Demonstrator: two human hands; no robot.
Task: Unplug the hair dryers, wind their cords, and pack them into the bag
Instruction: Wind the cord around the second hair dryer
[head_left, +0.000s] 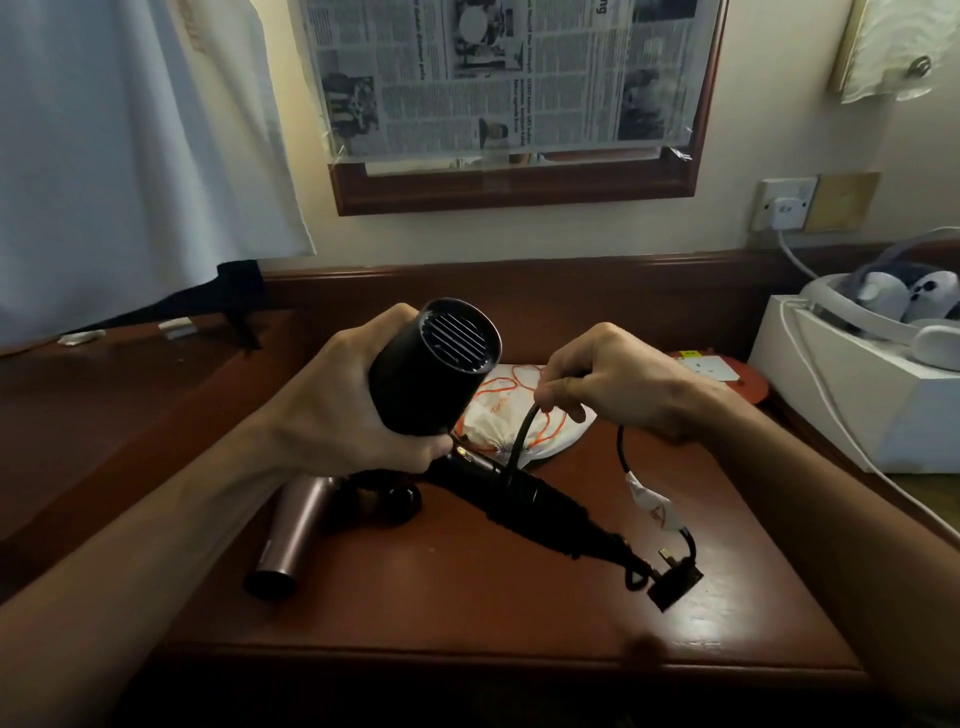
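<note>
My left hand (343, 400) grips the barrel of a black hair dryer (431, 364), held above the wooden table (467, 613) with its grille facing away. Its handle (519, 493) slants down to the right with black cord wound round it. My right hand (613, 379) pinches the black cord (522, 436) just above the handle. The rest of the cord hangs in a loop, with a white tag, down to the plug (670, 582) lying on the table. A second, bronze hair dryer (291, 530) lies on the table under my left wrist. A white bag with orange print (498, 410) lies behind the dryers.
At the right stands a white box (831, 384) with headphones and soft toys on top. A white plug and cable sit in the wall socket (784, 205) above it. A newspaper-covered frame (509, 104) hangs on the wall, white cloth (130, 156) at the left.
</note>
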